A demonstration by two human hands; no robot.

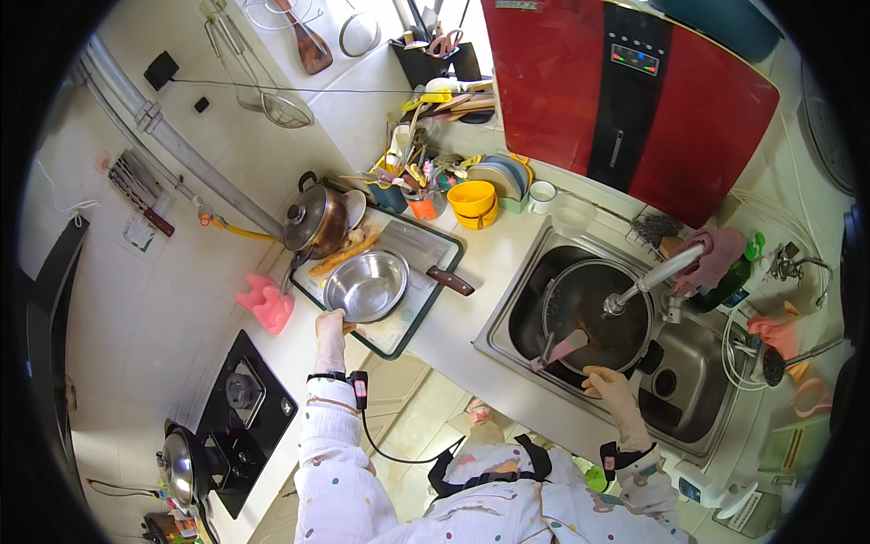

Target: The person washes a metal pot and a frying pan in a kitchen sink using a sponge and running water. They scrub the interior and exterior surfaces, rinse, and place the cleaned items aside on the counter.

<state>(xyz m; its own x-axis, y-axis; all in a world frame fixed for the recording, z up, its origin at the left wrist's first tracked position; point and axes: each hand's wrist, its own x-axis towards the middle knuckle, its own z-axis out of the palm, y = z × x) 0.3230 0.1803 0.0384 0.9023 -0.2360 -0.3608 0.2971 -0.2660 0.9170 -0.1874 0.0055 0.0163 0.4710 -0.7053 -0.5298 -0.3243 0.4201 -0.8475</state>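
Note:
My left hand [331,338] grips the near rim of a shiny stainless steel bowl [367,285]. The bowl is over a cutting board with a dark green edge [389,343] and looks empty. Behind it on the board lies a cleaver [414,246], its brown handle pointing right, beside a long orange-brown food piece [344,256]. My right hand [614,392] hovers at the near edge of the double sink [503,331], fingers apart and holding nothing visible. Just beyond it, a large dark round pan [622,333] sits in the left basin, with a pink utensil [563,349] across its near-left side.
A metal faucet [656,275] reaches over the pan. A lidded pot [316,221], yellow bowls [472,199], a white mug [542,196] and utensil holders line the back counter. Left stands a black gas stove [248,421]. A pink holder [268,302] stands by the wall.

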